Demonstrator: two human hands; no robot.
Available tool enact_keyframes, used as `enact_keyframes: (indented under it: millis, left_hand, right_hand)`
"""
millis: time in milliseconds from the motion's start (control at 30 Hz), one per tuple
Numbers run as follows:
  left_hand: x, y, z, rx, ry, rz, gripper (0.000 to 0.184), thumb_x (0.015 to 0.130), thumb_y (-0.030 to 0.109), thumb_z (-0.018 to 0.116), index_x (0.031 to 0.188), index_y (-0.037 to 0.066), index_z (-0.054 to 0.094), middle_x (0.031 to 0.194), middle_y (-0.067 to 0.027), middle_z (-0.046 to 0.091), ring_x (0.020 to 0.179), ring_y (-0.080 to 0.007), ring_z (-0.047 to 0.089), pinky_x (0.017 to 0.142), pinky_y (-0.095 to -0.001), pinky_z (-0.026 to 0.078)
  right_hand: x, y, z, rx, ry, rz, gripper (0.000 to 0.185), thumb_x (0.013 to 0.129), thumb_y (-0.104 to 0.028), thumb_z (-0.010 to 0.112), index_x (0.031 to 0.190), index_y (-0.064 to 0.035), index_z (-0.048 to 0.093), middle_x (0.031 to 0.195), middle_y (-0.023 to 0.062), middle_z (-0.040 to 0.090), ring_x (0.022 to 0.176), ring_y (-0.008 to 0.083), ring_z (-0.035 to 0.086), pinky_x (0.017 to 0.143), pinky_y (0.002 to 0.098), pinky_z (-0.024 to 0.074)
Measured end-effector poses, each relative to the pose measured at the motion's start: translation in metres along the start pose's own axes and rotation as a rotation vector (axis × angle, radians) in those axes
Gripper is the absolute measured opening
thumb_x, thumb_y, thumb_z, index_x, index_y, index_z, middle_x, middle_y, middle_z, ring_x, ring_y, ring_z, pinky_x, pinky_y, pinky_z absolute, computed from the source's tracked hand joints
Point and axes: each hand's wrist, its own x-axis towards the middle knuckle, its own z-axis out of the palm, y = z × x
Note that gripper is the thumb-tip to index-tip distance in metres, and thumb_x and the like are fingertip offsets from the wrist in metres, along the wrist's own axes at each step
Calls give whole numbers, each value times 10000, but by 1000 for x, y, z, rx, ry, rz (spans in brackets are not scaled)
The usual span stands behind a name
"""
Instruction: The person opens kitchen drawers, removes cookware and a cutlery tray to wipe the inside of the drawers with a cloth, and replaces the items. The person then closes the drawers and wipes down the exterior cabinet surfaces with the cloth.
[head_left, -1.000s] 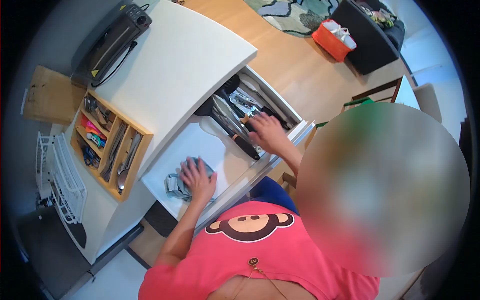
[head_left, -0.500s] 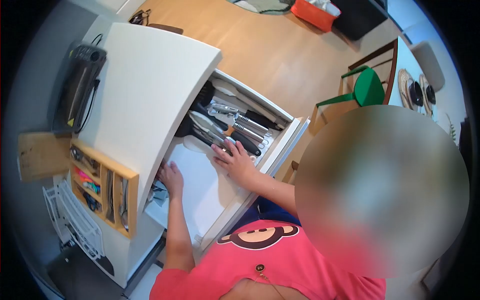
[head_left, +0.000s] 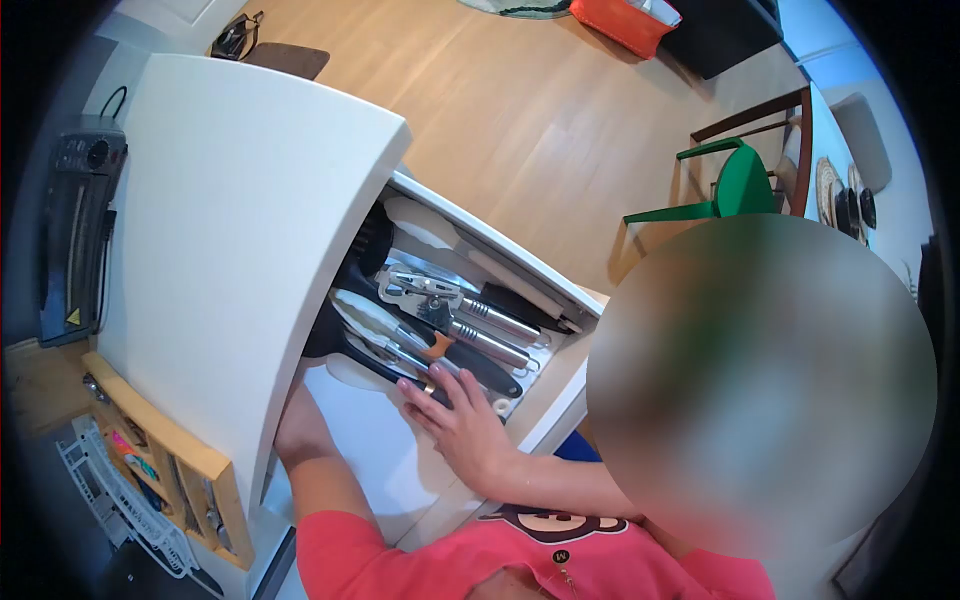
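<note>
An open drawer point(head_left: 400, 505) holds kitchen utensils along its far side. My right hand point(head_left: 465, 430) rests with fingers stretched out on the near edge of the utensils, touching a dark handle. Beside it lie tongs point(head_left: 375, 318), a tool with a dark grey handle point(head_left: 482, 368), a metal can opener point(head_left: 490, 343) and a black ladle-like utensil point(head_left: 335, 335). My left hand point(head_left: 300, 425) reaches into the back of the drawer under the white countertop point(head_left: 250, 180). The countertop hides its fingers and anything they touch.
On the countertop's left stands a dark toaster oven point(head_left: 80, 230). A wooden organizer point(head_left: 205, 455) with small items and a white wire rack point(head_left: 125, 505) are lower left. A green chair point(head_left: 742, 180) stands beyond the drawer. A large blurred patch covers the right side.
My left hand has gone deeper under the countertop, and its fingers have passed out of sight. My right hand stays on the utensils. The view has shifted closer to the drawer.
</note>
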Motion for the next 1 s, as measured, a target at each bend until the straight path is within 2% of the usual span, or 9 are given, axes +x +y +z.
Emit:
enact_keyframes:
  millis: [100, 200, 300, 333, 500, 767, 833, 900, 1000]
  left_hand:
    - [20, 7, 7, -12, 15, 10, 355, 853, 218, 468, 1134, 14, 542, 1155, -202, 529, 1126, -359, 464, 946, -509, 328]
    - [22, 7, 11, -31, 28, 8, 346, 843, 205, 476, 1124, 15, 547, 1144, -202, 531, 1119, -360, 466, 941, -505, 333]
    - [1, -4, 6, -52, 63, -7, 338, 833, 193, 484, 1114, 17, 551, 1134, -202, 533, 1111, -361, 468, 935, -500, 338]
    - [-10, -11, 3, -60, 75, -18, 336, 829, 188, 487, 1110, 17, 553, 1130, -202, 533, 1109, -361, 468, 934, -499, 339]
    - [-101, -59, -22, -73, 101, -111, 323, 813, 167, 500, 1094, 20, 560, 1113, -202, 536, 1096, -363, 472, 925, -491, 348]
    - [-197, -116, -60, -124, 145, -252, 307, 786, 134, 522, 1068, 23, 572, 1085, -202, 541, 1076, -365, 477, 911, -479, 361]
    - [-210, -121, -62, -158, 151, -270, 303, 779, 125, 527, 1061, 24, 575, 1078, -202, 542, 1071, -366, 479, 907, -476, 364]
    - [-219, -120, -63, -192, 146, -278, 300, 772, 117, 532, 1054, 25, 578, 1071, -202, 543, 1066, -366, 480, 904, -473, 368]
    - [-223, -103, -59, -268, 113, -274, 295, 762, 104, 540, 1044, 27, 582, 1061, -202, 545, 1059, -367, 482, 898, -469, 373]
  right_hand:
    - [4, 0, -7, 73, -158, 6, 575, 840, -211, 484, 1390, -241, 316, 1502, -13, 35, 1328, 322, 181, 1069, 508, 162]
    - [4, -2, 1, -18, -17, 11, 632, 755, -369, 613, 1335, -232, 402, 1459, -3, 183, 1289, 317, 245, 1044, 487, 239]
    - [4, -3, 2, -25, 14, 1, 615, 755, -366, 612, 1324, -241, 416, 1453, -3, 199, 1283, 323, 256, 1045, 491, 240]
    - [4, -3, 0, 35, -66, 10, 578, 816, -276, 523, 1368, -255, 350, 1488, -18, 111, 1314, 325, 209, 1068, 501, 179]
    - [3, -4, 3, -45, 4, 1, 523, 820, -307, 520, 1332, -270, 416, 1483, -12, 151, 1311, 319, 224, 1061, 499, 180]
    - [2, -14, 0, -89, -2, 50, 684, 754, -420, 618, 1363, -246, 361, 1496, 12, 86, 1327, 335, 183, 1060, 502, 197]
    - [1, -14, 7, -73, 115, 32, 702, 682, -366, 693, 1318, -227, 432, 1487, 38, 149, 1319, 352, 211, 1049, 503, 228]
    - [-2, -14, 8, -59, 130, 9, 724, 668, -323, 711, 1325, -225, 423, 1491, 48, 139, 1319, 367, 213, 1043, 518, 237]
    - [-2, -12, 15, -99, 196, -16, 744, 626, -349, 732, 1304, -232, 450, 1489, 41, 141, 1299, 366, 249, 1016, 532, 269]
